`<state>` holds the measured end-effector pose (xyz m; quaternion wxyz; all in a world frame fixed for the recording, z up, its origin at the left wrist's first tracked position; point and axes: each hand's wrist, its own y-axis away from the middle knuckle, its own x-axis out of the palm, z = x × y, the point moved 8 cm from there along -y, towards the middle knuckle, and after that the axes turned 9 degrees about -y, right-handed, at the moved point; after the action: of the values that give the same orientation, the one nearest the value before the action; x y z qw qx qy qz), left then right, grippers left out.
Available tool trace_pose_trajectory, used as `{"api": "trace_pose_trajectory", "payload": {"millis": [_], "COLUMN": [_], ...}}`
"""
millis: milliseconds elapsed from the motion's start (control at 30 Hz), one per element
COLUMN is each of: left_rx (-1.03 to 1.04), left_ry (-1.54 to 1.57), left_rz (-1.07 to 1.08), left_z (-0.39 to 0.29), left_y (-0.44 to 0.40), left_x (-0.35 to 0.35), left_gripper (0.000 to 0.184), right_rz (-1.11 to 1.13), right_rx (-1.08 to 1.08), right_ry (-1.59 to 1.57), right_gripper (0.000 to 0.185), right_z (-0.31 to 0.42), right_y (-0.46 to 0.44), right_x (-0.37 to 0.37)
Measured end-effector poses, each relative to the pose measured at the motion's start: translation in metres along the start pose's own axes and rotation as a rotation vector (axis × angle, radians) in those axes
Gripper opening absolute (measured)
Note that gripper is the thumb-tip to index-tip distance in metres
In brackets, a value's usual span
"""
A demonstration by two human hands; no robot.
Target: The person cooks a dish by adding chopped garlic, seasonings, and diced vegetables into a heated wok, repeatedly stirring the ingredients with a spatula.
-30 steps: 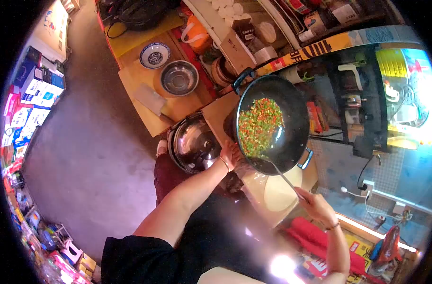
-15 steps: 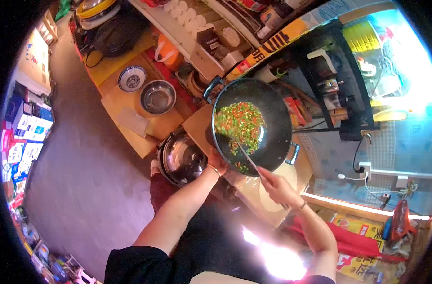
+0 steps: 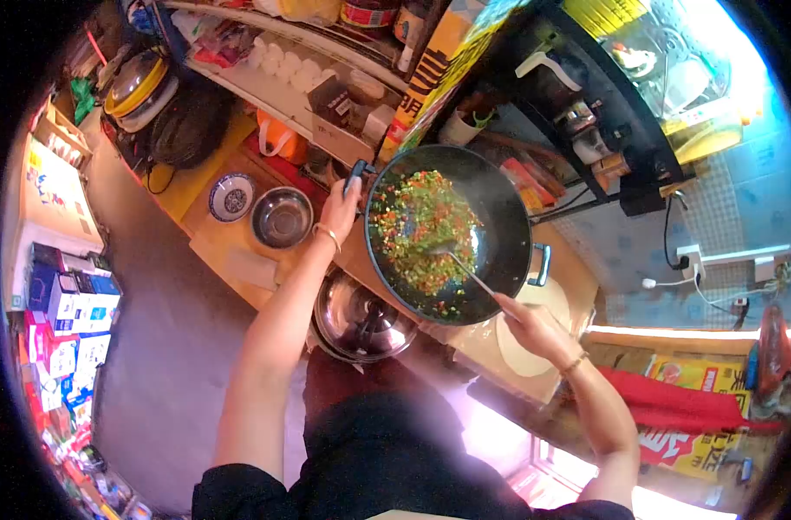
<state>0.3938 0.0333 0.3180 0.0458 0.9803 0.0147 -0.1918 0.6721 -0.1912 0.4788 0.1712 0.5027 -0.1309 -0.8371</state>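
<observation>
A dark wok point(image 3: 508, 208) holds chopped green and red peppers point(image 3: 421, 221), spread over its left and middle part. My left hand point(image 3: 338, 210) is closed around the wok's left loop handle point(image 3: 354, 177). In my right hand point(image 3: 538, 331) is the handle of a metal spatula point(image 3: 471, 274), its blade down among the peppers and partly covered by them. On the wok's right side, the other loop handle point(image 3: 541, 264) is untouched. Just below my left forearm and the wok sits a pot with a shiny metal lid point(image 3: 361, 316).
Left of the wok stand a steel bowl point(image 3: 282, 217) and a patterned bowl point(image 3: 231, 198) on the wooden counter point(image 3: 213, 256). An orange container point(image 3: 278, 139) is behind them. A black rack point(image 3: 577, 113) rises at the right, near a wall socket point(image 3: 692, 260).
My left hand has moved from near the lid up to the wok's left handle. The spatula has shifted through the peppers, which are now spread wider. The view has turned slightly.
</observation>
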Motion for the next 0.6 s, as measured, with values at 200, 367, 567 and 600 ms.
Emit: {"api": "trace_pose_trajectory", "payload": {"millis": [200,367,567,600], "left_rx": [0.148,0.224,0.156,0.112], "left_ry": [-0.292,-0.263,-0.275,-0.229], "left_rz": [0.023,0.06,0.213,0.276], "left_z": [-0.013,-0.031,-0.013,-0.008], "left_y": [-0.022,-0.039,-0.047,-0.044], "left_x": [0.008,0.015,0.024,0.023], "left_gripper": [0.029,0.032,0.043,0.044], "right_rz": [0.087,-0.141,-0.355,-0.259], "right_rx": [0.051,0.069,-0.066,0.01], "right_ry": [-0.077,-0.118,0.009,0.025], "right_gripper": [0.041,0.039,0.041,0.043], "right_z": [-0.012,-0.013,-0.009,-0.013], "right_y": [0.038,-0.026,-0.075,-0.068], "right_x": [0.022,0.019,0.023,0.029]}}
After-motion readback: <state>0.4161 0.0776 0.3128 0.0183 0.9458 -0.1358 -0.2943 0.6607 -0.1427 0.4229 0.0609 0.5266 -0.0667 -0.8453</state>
